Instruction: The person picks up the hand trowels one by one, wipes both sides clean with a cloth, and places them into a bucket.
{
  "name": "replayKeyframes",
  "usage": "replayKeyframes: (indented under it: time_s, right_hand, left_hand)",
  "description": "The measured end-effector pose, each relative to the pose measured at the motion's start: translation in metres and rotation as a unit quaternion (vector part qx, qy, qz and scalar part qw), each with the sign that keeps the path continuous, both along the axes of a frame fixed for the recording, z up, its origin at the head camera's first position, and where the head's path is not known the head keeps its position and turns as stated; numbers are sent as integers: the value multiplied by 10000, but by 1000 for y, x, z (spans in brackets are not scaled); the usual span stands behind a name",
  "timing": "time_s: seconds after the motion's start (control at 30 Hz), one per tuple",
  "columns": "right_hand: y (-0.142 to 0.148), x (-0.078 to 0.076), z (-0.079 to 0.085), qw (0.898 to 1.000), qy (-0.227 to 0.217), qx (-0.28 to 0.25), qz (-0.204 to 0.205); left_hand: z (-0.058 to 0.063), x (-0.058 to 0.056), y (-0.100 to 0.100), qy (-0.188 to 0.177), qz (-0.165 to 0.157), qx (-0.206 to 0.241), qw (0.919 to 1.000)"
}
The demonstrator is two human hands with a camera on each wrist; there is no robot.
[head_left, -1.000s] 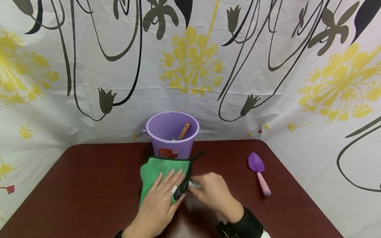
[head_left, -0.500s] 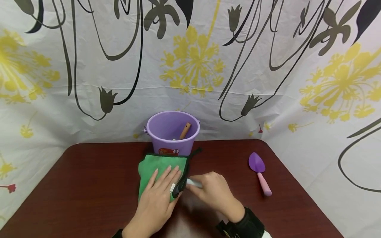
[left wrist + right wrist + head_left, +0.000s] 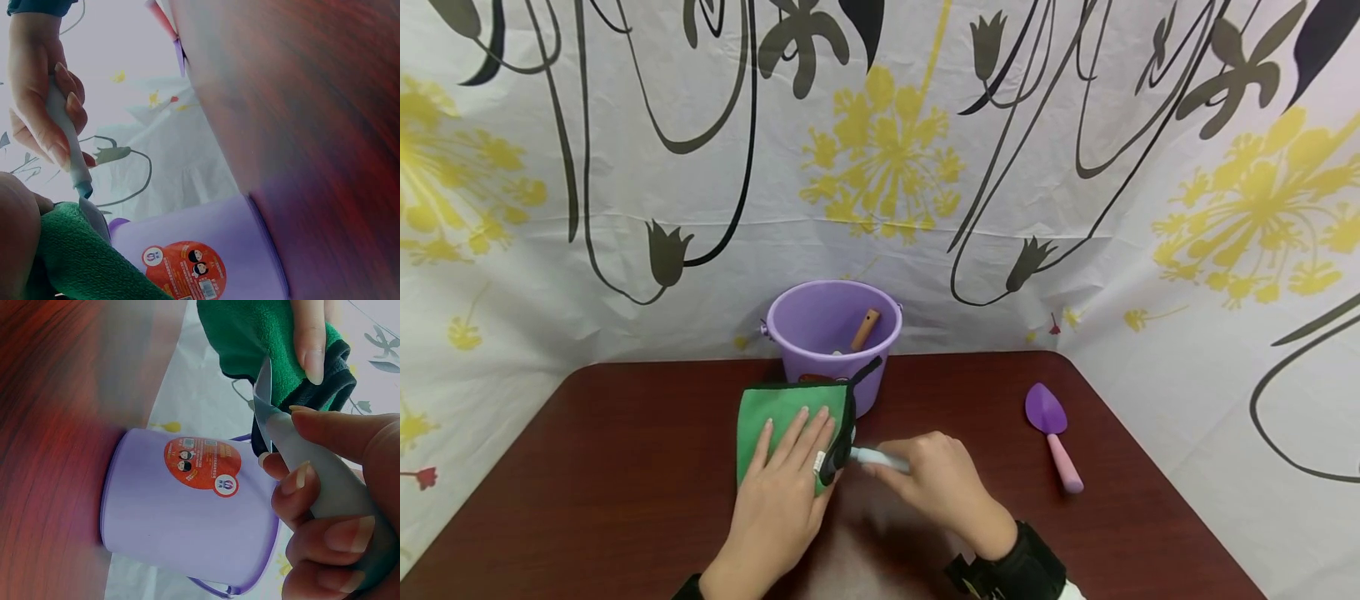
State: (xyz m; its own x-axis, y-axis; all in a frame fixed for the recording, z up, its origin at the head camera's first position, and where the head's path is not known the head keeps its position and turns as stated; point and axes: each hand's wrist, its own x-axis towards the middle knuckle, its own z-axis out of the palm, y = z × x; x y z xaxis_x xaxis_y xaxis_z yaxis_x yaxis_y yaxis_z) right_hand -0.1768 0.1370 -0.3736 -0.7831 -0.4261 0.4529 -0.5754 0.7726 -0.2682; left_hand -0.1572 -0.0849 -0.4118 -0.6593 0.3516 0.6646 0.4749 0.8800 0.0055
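My left hand (image 3: 778,500) holds a green cloth (image 3: 756,425) with a black edge, its fingers lying over the top and the thumb on the near side. My right hand (image 3: 936,475) grips the pale blue-grey handle (image 3: 331,481) of a small hand trowel. In the right wrist view the trowel's blade (image 3: 263,394) lies against the cloth, which covers part of it. The left wrist view has the trowel (image 3: 65,128) slanting down to the cloth, raised above the table. Behind both hands stands a purple bucket (image 3: 871,387).
A wooden-handled tool (image 3: 865,330) leans inside the bucket. At the right of the dark red table (image 3: 625,450) lies a second trowel (image 3: 1047,410), with a purple blade and pink handle. A patterned cloth backdrop (image 3: 715,200) hangs behind the table.
My left hand and the green cloth have shifted left and slightly away from me, baring more of the trowel near its neck. The right hand has stayed nearly in place.
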Motion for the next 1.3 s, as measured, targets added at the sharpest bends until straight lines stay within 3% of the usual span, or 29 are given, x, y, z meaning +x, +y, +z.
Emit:
replayKeyframes:
  time_s: [0.47, 0.73, 1.07, 1.3]
  right_hand:
    - [0, 1, -1, 9999, -93, 50, -36]
    - [2, 0, -1, 9999, -76, 67, -80]
    - [8, 0, 7, 9989, -351, -287, -121]
    - [11, 0, 8, 9989, -278, -375, -62]
  left_hand:
    - [2, 0, -3, -423, 354, 402, 9977]
    - [7, -4, -9, -645, 718, 531, 9939]
    - [5, -6, -9, -153, 103, 551, 9983]
    - [5, -3, -5, -152, -33, 564, 9983]
